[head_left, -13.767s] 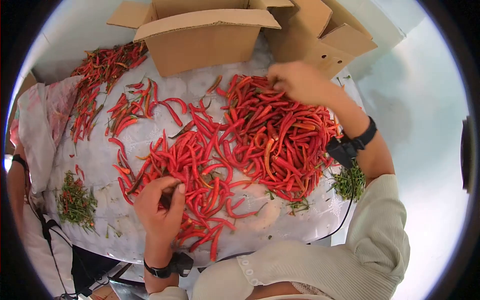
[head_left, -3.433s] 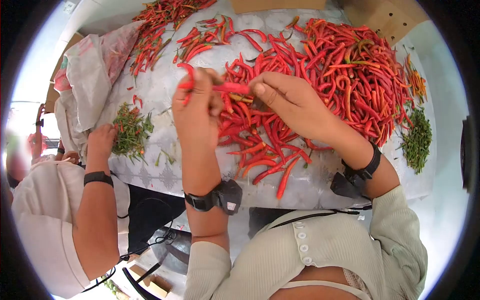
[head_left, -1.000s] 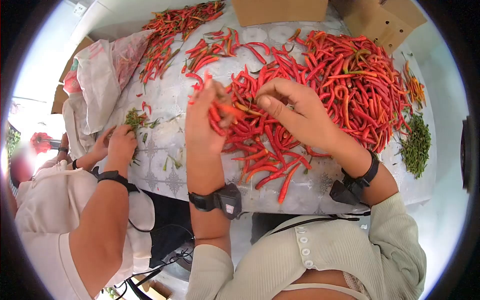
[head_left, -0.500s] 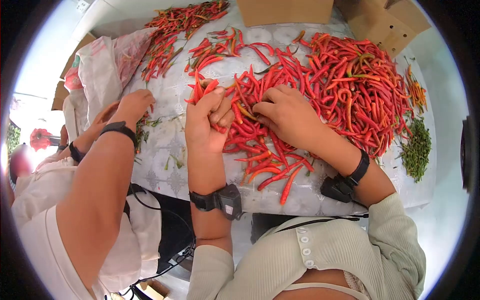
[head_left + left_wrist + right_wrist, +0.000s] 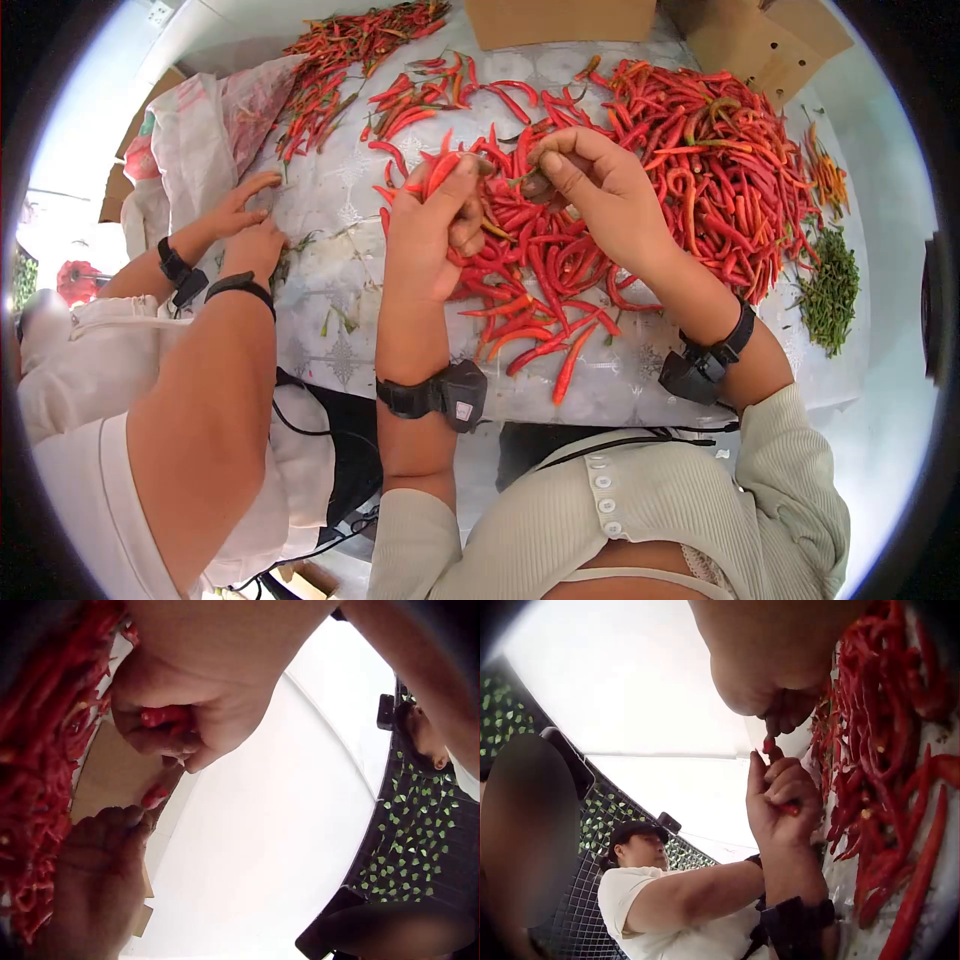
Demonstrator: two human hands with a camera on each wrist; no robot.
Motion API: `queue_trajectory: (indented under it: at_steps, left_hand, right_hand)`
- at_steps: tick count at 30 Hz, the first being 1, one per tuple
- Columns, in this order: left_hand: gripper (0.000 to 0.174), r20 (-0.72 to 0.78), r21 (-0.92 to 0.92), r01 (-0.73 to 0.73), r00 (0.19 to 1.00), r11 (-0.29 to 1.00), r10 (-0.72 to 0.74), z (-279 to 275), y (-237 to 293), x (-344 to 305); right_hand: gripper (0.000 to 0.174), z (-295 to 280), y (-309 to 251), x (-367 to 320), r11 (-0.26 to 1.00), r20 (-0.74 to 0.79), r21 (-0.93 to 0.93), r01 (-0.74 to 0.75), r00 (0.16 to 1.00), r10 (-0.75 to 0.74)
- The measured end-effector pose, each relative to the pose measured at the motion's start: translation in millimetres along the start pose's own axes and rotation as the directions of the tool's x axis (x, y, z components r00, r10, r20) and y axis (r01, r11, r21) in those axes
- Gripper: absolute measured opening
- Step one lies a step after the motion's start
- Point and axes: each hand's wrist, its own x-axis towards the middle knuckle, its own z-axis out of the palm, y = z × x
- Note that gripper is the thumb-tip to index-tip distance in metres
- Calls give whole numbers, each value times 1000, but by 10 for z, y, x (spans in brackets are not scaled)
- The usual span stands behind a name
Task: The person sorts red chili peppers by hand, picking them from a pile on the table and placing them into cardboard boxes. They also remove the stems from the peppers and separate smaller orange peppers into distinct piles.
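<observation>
My left hand (image 5: 428,245) grips several red chili peppers (image 5: 442,172) above the pile, their tips poking out past the thumb. Opposite it, my right hand (image 5: 618,205) pinches the green stem (image 5: 524,180) of a chili between thumb and forefinger. In the left wrist view a red chili end (image 5: 155,796) shows between the two hands. The right wrist view has the chili (image 5: 770,745) standing out of the left fist, right at the right hand's fingertips. Below both hands spreads a big heap of red chilies (image 5: 720,190).
Green stems (image 5: 830,290) lie piled at the right, beside some orange chilies (image 5: 828,180). Cardboard boxes (image 5: 560,22) stand at the back. A plastic sack (image 5: 195,150) and more chilies (image 5: 350,45) are at the far left. Another person's hands (image 5: 250,245) work nearby at left.
My right hand has gone down to the chilies and come back up beside the left hand, now pinching a stem. The left hand keeps its bunch. The other person's hands have moved slightly left and down.
</observation>
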Motion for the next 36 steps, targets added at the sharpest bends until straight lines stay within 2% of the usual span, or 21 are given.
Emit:
queue_trajectory:
  at_steps: [1,4,6,8,11,12,13,14,16,19,21,24,25,26,27,28,30,31,34,36]
  left_hand:
    - [17,-9,32,19,1000,999,-19,4,-21,-3]
    - [18,-31,117,53,998,992,-50,65,-60,-24]
    - [19,-34,162,39,999,986,-33,67,-86,-12]
    - [17,-59,123,15,998,992,-8,43,-100,6]
    - [11,-70,39,-27,997,999,30,-12,-67,36]
    - [10,-78,16,-54,995,998,55,-39,-67,52]
    - [10,-89,-8,-82,993,997,81,-62,-63,60]
    - [10,-121,-44,-108,987,993,102,-74,-56,64]
    - [12,-188,-118,-167,972,979,143,-88,-40,73]
    - [11,-244,-206,-189,960,960,137,-145,-31,95]
    - [11,-251,-209,-195,958,958,140,-138,-25,94]
    - [10,-251,-163,-201,955,966,156,-106,-33,79]
    - [10,-248,-139,-203,955,969,164,-89,-36,76]
    - [10,-249,-139,-196,956,971,157,-87,-42,84]
    - [10,-252,-141,-189,956,972,149,-95,-61,94]
    - [10,-255,-143,-182,956,973,141,-100,-67,103]
    - [10,-234,-167,-168,964,972,126,-105,-57,115]
    - [11,-228,-181,-158,967,971,115,-113,-64,107]
    - [10,-209,-173,-157,971,972,119,-108,-59,105]
    - [10,-219,-159,-142,970,977,106,-84,-63,96]
  right_hand:
    - [16,-6,1,-8,999,4,-53,1,1000,0]
    - [16,37,-59,-32,999,-14,3,43,999,-43]
    - [17,-25,-61,-31,991,42,-119,62,997,-57]
    - [18,-116,-64,11,970,95,-234,72,994,-51]
    - [17,-235,-289,36,933,-4,-333,139,989,-149]
    - [18,-287,-269,75,911,-165,-344,226,941,-296]
    - [18,-296,-413,27,900,-323,-347,265,867,-380]
    - [19,-315,-590,-19,884,-468,-358,303,760,-450]
    - [16,-512,-670,-17,743,-611,-361,564,458,-645]
    - [16,-592,-853,-133,416,-449,-611,674,138,-883]
    - [17,-571,-821,-123,315,-257,-769,557,181,-949]
    - [20,-481,-667,-99,94,20,-926,365,298,-954]
    - [20,-444,-590,-11,230,33,-890,394,557,-830]
    - [22,-428,-493,78,366,70,-849,382,767,-638]
    - [24,-489,-341,57,418,162,-838,351,892,-423]
    - [28,-523,-252,35,462,252,-832,307,951,-179]
    - [25,-522,-201,6,466,358,-835,293,932,55]
    - [24,-505,-183,-15,469,405,-836,284,897,177]
    - [18,-450,-89,-40,344,397,-879,330,906,146]
    - [18,-458,-39,-33,326,411,-876,355,903,121]
